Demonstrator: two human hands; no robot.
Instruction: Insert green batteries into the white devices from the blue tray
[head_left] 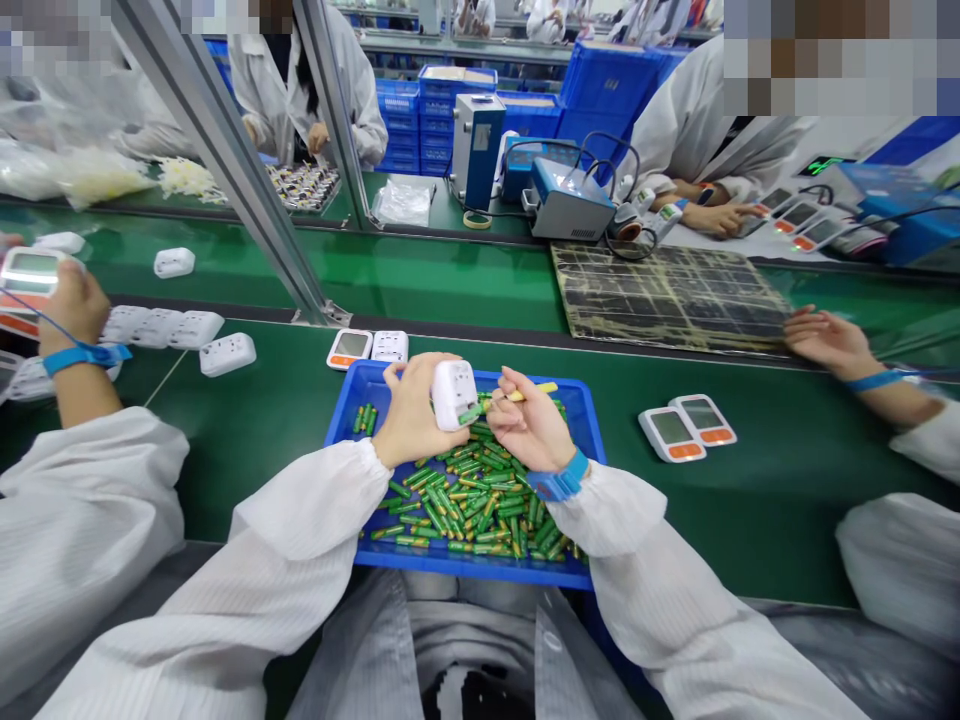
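Note:
My left hand [420, 410] is wrapped round a small white plastic device [454, 392], its back side toward me. At the device's lower edge is a green battery [471, 414]; whether it is seated inside I cannot tell. My right hand [531, 425], with a blue wrist strap, is closed round a thin yellow stick-like tool [536, 391] just right of the device. The tool's tip is hard to make out. Below both hands, a blue tray [472, 568] holds a pile of green and gold batteries [487, 490].
White devices with screens [351, 348] lie behind the tray, and a pair [686, 428] lies to its right. Other people's hands [75, 310] [832, 340] work at both sides. A metal post [225, 150] rises at left. A dark mat [667, 295] lies at the back right.

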